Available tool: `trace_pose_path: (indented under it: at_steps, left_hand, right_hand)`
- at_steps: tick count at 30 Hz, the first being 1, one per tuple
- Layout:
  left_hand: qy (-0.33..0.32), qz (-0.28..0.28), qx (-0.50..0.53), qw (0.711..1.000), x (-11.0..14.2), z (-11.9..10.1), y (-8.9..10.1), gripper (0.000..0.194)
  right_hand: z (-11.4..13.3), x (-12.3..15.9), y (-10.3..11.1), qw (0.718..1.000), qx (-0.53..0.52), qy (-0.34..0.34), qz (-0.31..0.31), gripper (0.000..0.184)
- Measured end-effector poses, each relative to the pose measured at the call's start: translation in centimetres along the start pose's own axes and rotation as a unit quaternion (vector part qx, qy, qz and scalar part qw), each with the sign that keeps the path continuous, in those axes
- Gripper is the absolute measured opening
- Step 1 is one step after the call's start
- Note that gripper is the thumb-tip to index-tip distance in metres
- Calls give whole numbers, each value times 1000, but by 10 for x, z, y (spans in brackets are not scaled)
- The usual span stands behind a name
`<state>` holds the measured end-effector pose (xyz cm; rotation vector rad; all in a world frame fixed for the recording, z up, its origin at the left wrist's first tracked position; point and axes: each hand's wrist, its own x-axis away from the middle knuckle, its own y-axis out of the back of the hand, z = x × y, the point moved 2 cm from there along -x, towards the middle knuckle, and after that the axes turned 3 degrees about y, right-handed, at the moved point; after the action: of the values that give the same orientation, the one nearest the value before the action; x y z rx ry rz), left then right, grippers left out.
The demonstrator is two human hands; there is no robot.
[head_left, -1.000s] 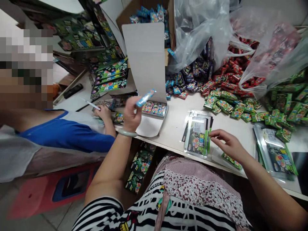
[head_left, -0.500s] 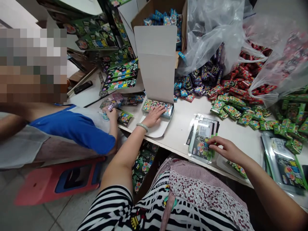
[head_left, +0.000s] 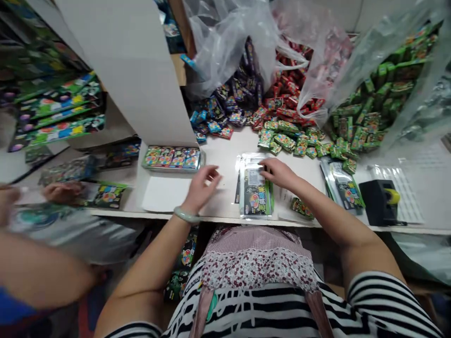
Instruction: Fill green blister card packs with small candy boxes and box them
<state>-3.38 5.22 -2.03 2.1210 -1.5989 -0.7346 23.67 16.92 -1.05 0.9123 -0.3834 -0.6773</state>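
Note:
My left hand (head_left: 205, 187) hovers over the table just right of the open white display box (head_left: 165, 192), its fingers loosely bent and apart, with nothing in them. Inside the box, a row of small colourful candy packs (head_left: 172, 157) lies along the back; the front shows bare white card. My right hand (head_left: 280, 172) rests its fingertips at the right edge of a stack of clear-fronted printed pouches (head_left: 254, 195). Its thumb and forefinger are apart, and no grip on a pouch is visible. A green pack (head_left: 302, 207) lies near that forearm.
Purple (head_left: 237, 101), red (head_left: 289, 101) and green packs (head_left: 299, 141) lie heaped at the back beside plastic bags (head_left: 229, 42). More pouches (head_left: 343, 188) and a black tape dispenser (head_left: 380, 202) are on the right. A co-worker's hand (head_left: 63, 191) is at left.
My left hand has lifted off the packs in the box and moved right. My right hand stays by the pouch stack. The view has swung right, and the co-worker's arm is nearer the left foreground.

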Motion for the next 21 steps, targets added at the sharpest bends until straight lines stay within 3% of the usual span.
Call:
trace_pose_path:
  at_steps: [2, 4, 7, 9, 13, 18, 21]
  left_hand:
    - [58, 99, 2, 993, 10, -17, -40, 47]
    - [114, 110, -1, 987, 15, -23, -69, 51]
    - [209, 94, 80, 970, 14, -16, -88, 46]
    - [249, 92, 137, 954, 12, -9, -90, 39]
    - [267, 97, 199, 938, 10, -3, -86, 37]
    - [257, 66, 239, 934, 9, -12, -78, 37]
    - [242, 60, 258, 933, 6, -24, -66, 34]
  right_hand:
    - [7, -13, -9, 998, 52, 26, 37, 63]
    - [13, -20, -19, 993, 88, 28, 68, 80]
    - [16, -18, -29, 991, 109, 22, 75, 75]
    - [15, -14, -30, 993, 99, 23, 65, 71]
    - [14, -11, -23, 996, 70, 19, 54, 64]
    - [23, -11, -15, 997, 65, 11, 47, 56]
    - [28, -11, -8, 999, 31, 17, 5, 49]
